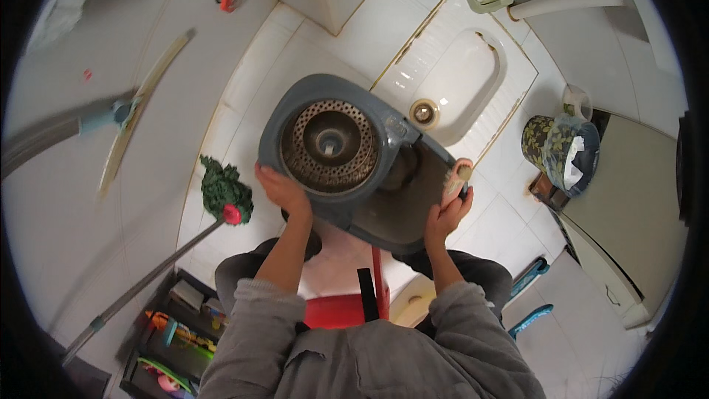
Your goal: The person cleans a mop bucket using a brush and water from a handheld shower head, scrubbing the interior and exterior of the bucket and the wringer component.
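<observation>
In front of me is a grey spin-mop bucket (327,208) with a round, perforated metal wringer basket (354,113) in its left part. Its right compartment is open and looks wet inside. My left hand (283,193) grips the rim on the near left side. At the right end, my right hand (447,220) is closed around a pink scrubbing brush (452,188) and rests against the bucket's edge. The bucket appears tilted, but whether its far side touches the floor I cannot tell.
A white squat toilet (471,83) lies beyond the bucket. To the left stands a mop with a green head (221,188). A black storage rack (160,338) is at lower left. A patterned waste bin (540,141) and a pale cabinet (615,188) are at right.
</observation>
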Motion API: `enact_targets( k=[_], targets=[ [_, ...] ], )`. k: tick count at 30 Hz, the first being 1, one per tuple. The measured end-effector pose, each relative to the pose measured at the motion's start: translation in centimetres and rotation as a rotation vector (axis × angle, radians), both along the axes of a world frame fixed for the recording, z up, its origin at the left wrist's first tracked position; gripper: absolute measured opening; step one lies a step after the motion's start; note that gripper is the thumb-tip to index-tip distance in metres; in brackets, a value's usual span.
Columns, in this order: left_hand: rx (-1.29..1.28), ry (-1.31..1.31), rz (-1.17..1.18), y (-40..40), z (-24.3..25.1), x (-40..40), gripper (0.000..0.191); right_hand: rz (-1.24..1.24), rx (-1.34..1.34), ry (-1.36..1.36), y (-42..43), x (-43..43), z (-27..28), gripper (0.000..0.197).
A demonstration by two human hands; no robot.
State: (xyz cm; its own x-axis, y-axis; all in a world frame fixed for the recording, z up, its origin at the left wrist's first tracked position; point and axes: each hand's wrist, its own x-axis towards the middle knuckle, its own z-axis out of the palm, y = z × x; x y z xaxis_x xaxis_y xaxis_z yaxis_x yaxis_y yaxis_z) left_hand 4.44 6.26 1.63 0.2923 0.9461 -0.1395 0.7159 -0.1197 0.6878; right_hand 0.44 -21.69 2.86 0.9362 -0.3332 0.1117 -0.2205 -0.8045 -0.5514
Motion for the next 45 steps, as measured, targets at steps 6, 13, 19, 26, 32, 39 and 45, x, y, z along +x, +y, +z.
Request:
enact_targets(
  k=[6,13,19,26,32,39,45],
  targets=[
    [-0.246,0.147,-0.166,6.1,4.9,-1.9,0.04,-0.054,0.33,0.147,-2.0,0.7,4.4,0.026],
    [-0.261,0.216,-0.22,14.3,16.6,-18.0,0.037,0.032,0.412,0.41,-6.9,-1.1,18.0,0.029],
    [-0.18,0.349,0.132,13.8,29.5,-37.3,0.038,0.084,0.623,0.336,-7.3,0.2,26.0,0.01],
    [-0.226,0.21,0.832,3.4,38.3,-48.8,0.04,0.344,0.581,0.587,-6.2,5.2,30.1,0.008],
    [-0.314,-0.016,1.188,-6.8,37.4,-52.0,0.045,0.726,0.243,0.488,-7.3,8.9,26.4,0.016],
    [-0.335,-0.074,1.348,-14.4,35.9,-54.6,0.05,0.735,0.17,0.667,-3.1,9.4,30.0,0.019],
    [-0.323,-0.052,1.515,-19.0,35.5,-58.5,0.051,0.842,0.04,0.703,0.4,8.2,31.5,0.014]
  ],
)
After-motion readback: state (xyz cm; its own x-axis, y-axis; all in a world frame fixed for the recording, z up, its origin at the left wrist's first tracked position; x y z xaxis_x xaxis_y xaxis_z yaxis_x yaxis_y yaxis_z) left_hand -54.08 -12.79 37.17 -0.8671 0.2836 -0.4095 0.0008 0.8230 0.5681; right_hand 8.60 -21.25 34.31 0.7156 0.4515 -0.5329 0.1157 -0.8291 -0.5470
